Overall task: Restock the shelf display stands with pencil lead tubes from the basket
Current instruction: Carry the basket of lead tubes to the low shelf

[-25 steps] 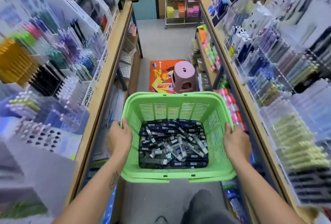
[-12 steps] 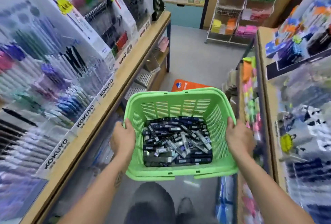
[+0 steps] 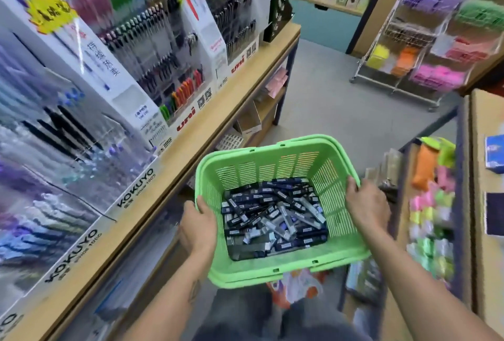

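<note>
A: Entry — basket position?
B: Green plastic basket [image 3: 275, 166] carried in the aisle, above the grey floor [image 3: 335, 95], just beside the front edge of the left wooden shelf [image 3: 218, 111]. Not resting on anything visible.
A: Hands?
B: Left hand [image 3: 197, 227] grips the basket's left rim, thumb hooked over the inside. Right hand [image 3: 366, 208] grips the right rim, fingers curled over the edge. Hands well apart, one per side.
A: Contents?
B: Pencil lead tubes [image 3: 272, 215] — dark blue and grey, heaped loosely across the basket's bottom.
A: Surroundings?
B: Pen display stands [image 3: 152, 48] marked "uni" and "KOKUYO" along the left shelf. White wire rack [image 3: 425, 40] with coloured packs at the aisle's far right.
</note>
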{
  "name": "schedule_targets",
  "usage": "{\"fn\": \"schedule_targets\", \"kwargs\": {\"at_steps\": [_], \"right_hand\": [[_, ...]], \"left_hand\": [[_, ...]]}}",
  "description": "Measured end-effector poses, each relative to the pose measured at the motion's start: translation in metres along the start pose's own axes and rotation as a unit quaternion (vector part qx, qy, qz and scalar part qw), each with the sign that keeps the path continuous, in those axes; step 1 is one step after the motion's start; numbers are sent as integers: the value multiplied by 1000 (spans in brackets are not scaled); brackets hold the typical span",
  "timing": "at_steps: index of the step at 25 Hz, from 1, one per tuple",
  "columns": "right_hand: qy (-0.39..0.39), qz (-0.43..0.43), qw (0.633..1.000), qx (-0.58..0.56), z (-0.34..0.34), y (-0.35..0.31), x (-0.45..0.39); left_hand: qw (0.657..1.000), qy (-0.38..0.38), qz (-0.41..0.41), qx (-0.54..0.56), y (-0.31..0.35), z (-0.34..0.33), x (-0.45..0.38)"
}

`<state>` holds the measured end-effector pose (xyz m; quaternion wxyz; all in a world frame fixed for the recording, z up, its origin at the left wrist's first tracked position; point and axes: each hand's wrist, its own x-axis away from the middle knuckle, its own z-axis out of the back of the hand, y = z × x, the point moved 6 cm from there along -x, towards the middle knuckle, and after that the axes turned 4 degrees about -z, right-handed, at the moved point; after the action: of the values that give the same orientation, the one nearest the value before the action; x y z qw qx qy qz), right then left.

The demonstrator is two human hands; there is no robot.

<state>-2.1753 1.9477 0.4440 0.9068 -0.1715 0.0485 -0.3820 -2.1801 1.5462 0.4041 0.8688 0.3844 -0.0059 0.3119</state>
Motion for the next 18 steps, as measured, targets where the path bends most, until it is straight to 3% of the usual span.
{"fn": "schedule_targets", "kwargs": {"at_steps": [5,14,18], "right_hand": [[-32,28,999,2,-19,-48,-75],[-94,90,991,10,-67,-99,-137],[-80,124,989,6,-89,-129,-174]], "left_hand": [[999,9,42,15,27,-30,-23],[993,38,115,16,31,-61,-47],[985,72,152,48,42,-83,-58]]}}
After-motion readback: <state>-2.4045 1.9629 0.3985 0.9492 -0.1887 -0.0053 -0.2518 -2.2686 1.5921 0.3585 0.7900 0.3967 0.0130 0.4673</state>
